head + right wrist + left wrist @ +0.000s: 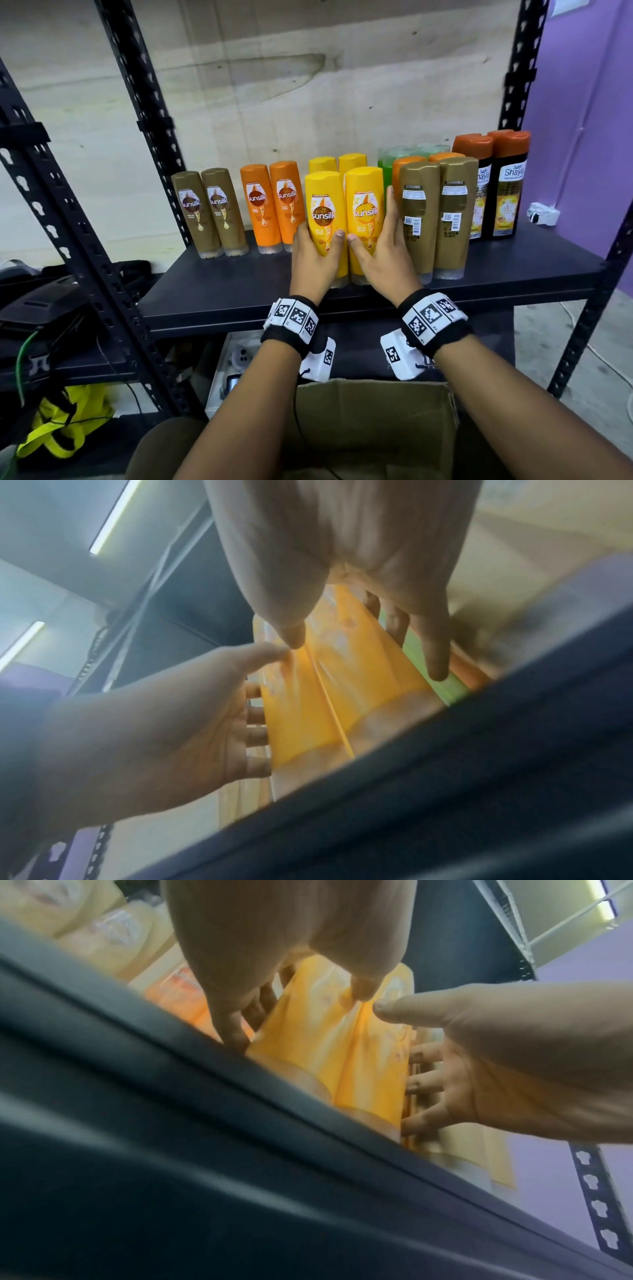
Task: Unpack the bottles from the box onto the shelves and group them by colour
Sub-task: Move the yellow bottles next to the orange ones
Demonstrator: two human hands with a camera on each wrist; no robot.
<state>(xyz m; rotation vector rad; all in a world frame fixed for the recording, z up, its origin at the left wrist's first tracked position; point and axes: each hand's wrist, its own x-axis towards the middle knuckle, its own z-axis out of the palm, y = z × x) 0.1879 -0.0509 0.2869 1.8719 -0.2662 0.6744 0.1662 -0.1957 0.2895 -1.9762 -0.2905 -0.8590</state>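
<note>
I have both hands on the front pair of yellow bottles, which stand upright and touching near the front edge of the black shelf (pixel 239 294). My left hand (pixel 313 260) wraps the left yellow bottle (pixel 325 212), thumb across its front and fingers round its left side. My right hand (pixel 383 260) grips the right yellow bottle (pixel 364 209) the same way, its fingers squeezed between that bottle and the two brown bottles (pixel 435 212) turned label-back just to the right. Two more yellow bottles (pixel 337 162) stand directly behind. Two orange bottles (pixel 274 202) crowd the left hand's side, with another brown pair (pixel 209 209) further left. Green bottles (pixel 394 157) and dark orange-capped bottles (pixel 493 178) fill the rear right. The cardboard box (pixel 373 428) sits below my forearms.
</note>
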